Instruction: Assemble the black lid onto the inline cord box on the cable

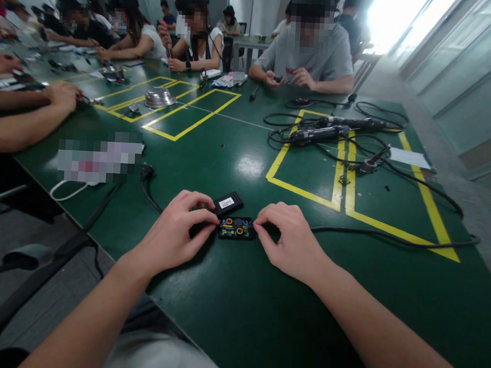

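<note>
A small open black electronics case (237, 236) lies on the green table, with a circuit board and two copper-coloured ring coils showing inside. My left hand (181, 230) pinches at its left end, thumb and fingers closed. At the opposite end, my right hand (287, 238) pinches with thumb and forefinger beside the point where a black cable (362, 230) leads off to the right. The fingers hide how each cable enters the case. Just behind it rests a black cover (229, 203) with a white label. Another black cord with a plug (147, 172) runs behind my left hand.
Two black electric screwdrivers (320, 134) with looped cords lie at right, near yellow tape lines (302, 192). A metal bowl (159, 97) stands farther back. A pixelated object with a white cord is at left. Another person's arms (31, 107) rest there; several people sit around.
</note>
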The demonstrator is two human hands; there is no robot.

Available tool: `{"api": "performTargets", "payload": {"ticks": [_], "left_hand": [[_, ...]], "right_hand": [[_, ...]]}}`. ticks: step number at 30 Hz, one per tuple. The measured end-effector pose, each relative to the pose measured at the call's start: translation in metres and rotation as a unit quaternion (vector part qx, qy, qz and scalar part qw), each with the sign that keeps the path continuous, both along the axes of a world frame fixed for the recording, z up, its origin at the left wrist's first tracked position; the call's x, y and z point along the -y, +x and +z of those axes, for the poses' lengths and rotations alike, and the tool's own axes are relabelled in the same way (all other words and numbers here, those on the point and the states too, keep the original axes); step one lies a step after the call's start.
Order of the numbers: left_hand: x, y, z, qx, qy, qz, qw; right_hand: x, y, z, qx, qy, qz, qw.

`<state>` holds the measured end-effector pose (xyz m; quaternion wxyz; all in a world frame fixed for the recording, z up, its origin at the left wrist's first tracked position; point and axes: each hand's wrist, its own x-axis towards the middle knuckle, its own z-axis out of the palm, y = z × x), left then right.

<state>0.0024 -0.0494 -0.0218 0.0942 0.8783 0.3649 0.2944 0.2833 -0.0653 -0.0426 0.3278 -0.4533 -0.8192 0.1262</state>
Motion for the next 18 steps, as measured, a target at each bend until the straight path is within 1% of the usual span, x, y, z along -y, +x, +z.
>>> {"api": "performTargets", "payload": {"ticks": [3,6,10,13,15,16,18], "left_hand": [[0.0,0.003,-0.004,-0.037,-0.011,0.031,0.999],[-0.004,0.004,-0.01,-0.067,-0.031,0.076,0.994],[-0.011,-0.001,-0.017,-0.02,-0.025,0.145,0.989],[-0.012,-0.006,-0.017,0.009,-0.029,0.185,0.982],[-0.01,-0.008,-0.014,0.023,-0.028,0.195,0.98],[-0.008,-0.007,-0.013,0.035,-0.02,0.191,0.981],[-0.004,-0.004,-0.01,0.063,0.005,0.148,0.987]], "right_hand": [[0.001,-0.001,0.002,0.013,0.012,-0.003,1.0],[0.002,-0.002,0.003,0.022,0.007,-0.004,1.0],[0.001,-0.002,0.002,0.018,0.003,-0.003,1.0],[0.001,-0.002,0.003,0.006,-0.008,-0.004,1.0],[0.002,-0.001,0.004,0.002,-0.015,-0.005,1.0],[0.002,0.0,0.005,0.002,-0.02,-0.005,1.0],[0.003,0.0,0.006,0.004,-0.029,-0.005,1.0]]}}
